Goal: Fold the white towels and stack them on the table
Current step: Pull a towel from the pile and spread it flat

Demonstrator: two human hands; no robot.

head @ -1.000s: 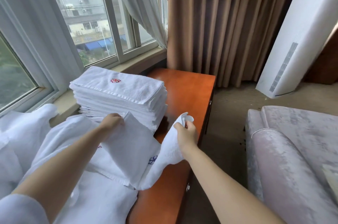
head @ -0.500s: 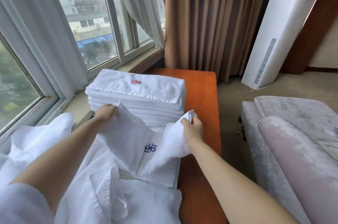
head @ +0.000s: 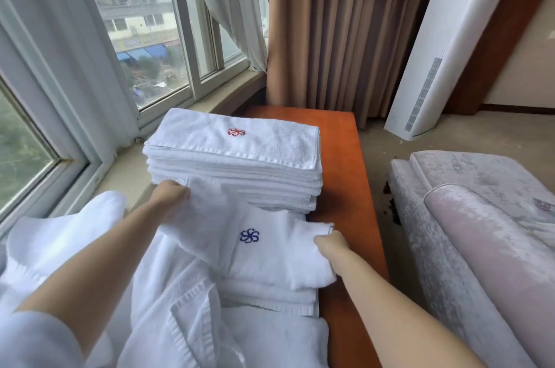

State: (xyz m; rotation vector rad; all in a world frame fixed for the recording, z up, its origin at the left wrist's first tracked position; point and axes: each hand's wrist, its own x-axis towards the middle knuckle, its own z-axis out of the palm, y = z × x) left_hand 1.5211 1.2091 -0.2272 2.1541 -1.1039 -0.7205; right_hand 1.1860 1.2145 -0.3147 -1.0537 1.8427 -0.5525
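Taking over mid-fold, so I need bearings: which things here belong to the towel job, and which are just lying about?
Job:
- towel with blue emblem, gripped by left hand and right hand
- folded stack, red emblem on top
- unfolded white linen
- orange table

Lying about:
- grey sofa
- brown curtain
- white standing unit
- window

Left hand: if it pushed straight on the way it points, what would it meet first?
Probably the near side of the stack of folded towels. The left hand, gripping the blue-logo towel, points up-frame toward it, seemingly almost touching, though depth is unclear.
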